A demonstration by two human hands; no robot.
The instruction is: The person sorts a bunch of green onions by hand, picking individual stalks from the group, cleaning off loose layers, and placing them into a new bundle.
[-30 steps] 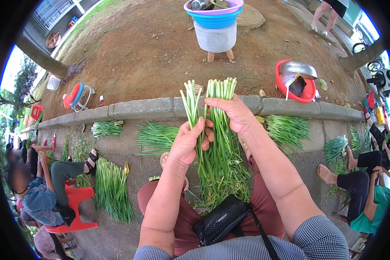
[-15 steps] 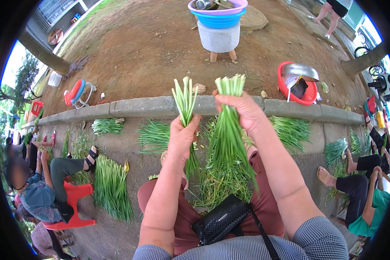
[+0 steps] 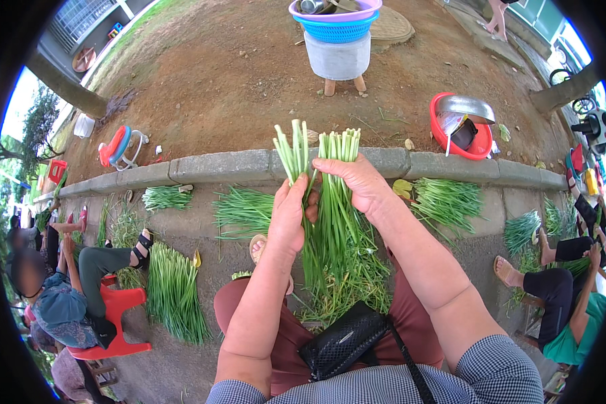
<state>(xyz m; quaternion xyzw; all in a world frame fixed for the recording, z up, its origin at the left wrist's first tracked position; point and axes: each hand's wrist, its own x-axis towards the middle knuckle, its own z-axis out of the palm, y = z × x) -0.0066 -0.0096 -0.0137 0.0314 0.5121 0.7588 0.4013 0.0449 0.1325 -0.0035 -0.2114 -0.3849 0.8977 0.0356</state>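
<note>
My left hand (image 3: 291,219) is closed round a small bunch of garlic chives (image 3: 291,153), pale stem ends pointing up. Beside it, my right hand (image 3: 358,182) grips a thicker bunch of chives (image 3: 331,225), its thumb across the stems just below the pale ends. Both hands are close together, and the leaves of the thicker bunch hang down between my knees. Some fingers of each hand are hidden behind the stalks. Below lies a heap of loose green and yellowish leaves (image 3: 357,286). A black handbag (image 3: 347,342) rests on my lap.
Chive piles lie at the kerb (image 3: 222,165): one left (image 3: 242,212), one right (image 3: 448,202). A bigger pile (image 3: 172,293) is near a person on a red stool (image 3: 118,323). Beyond the kerb stand a red basin (image 3: 481,145) and a stool holding a blue basket (image 3: 337,30).
My right hand has moved left and slightly down with its bunch, up against the left hand. The two bunches, apart before, are now side by side.
</note>
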